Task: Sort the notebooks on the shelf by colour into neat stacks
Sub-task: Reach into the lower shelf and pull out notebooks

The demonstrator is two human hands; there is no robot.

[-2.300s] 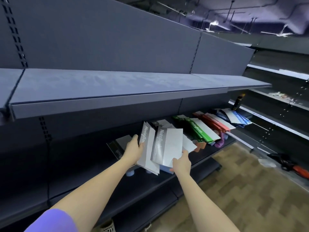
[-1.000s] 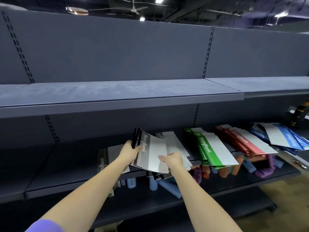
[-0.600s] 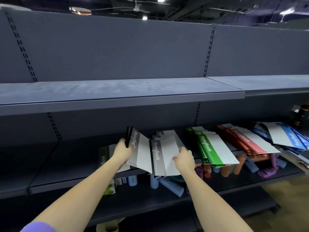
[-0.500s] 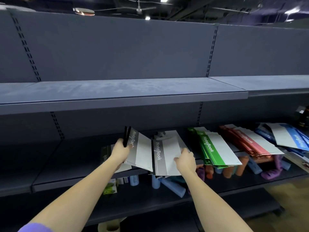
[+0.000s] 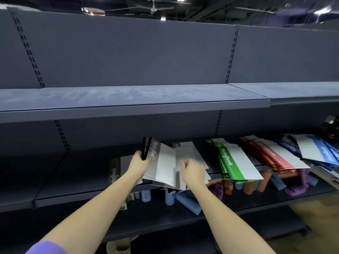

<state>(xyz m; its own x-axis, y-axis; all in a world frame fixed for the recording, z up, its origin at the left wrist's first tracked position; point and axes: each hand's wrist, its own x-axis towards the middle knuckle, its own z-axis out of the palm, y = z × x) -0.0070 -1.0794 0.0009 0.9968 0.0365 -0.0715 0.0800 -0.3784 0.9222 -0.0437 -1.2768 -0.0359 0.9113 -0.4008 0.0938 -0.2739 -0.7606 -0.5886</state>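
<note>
Two hands work the grey section of the dark metal shelf (image 5: 91, 187). Left hand (image 5: 140, 163) grips a fanned bundle of grey-and-white card-cover notebooks (image 5: 161, 165) by the spine end, thumb on the top cover, fingers curled round the black spines; bundle is tilted, spines up, lower edges resting on the shelf. Right hand (image 5: 192, 172) sits over the loose grey-and-white notebooks (image 5: 190, 153) just beside the bundle. It is motion-blurred; fingers look bent toward the covers, but whether they hold one or only touch: cannot tell.

Other colours lie further right on the same shelf, approx. grouped but fanned, not squared: green-and-white notebook pile (image 5: 233, 162), red-and-white notebook pile (image 5: 271, 154), blue-and-white notebook pile (image 5: 319, 149). One more grey notebook (image 5: 114, 173) lies flat to the left, partly under the left wrist.

Step in hand (judgement): gathering greys into one stack. Sorting by colour looks mostly done; neatening is not.

Next move calls for:
1. Right hand to take the loose greys and slide them against the bundle, spines aligned.
2. Both hands to tap edges flush, then lay the stack flat.
3. Add the flat grey at left.
4. Square up green, red, blue piles.
</note>
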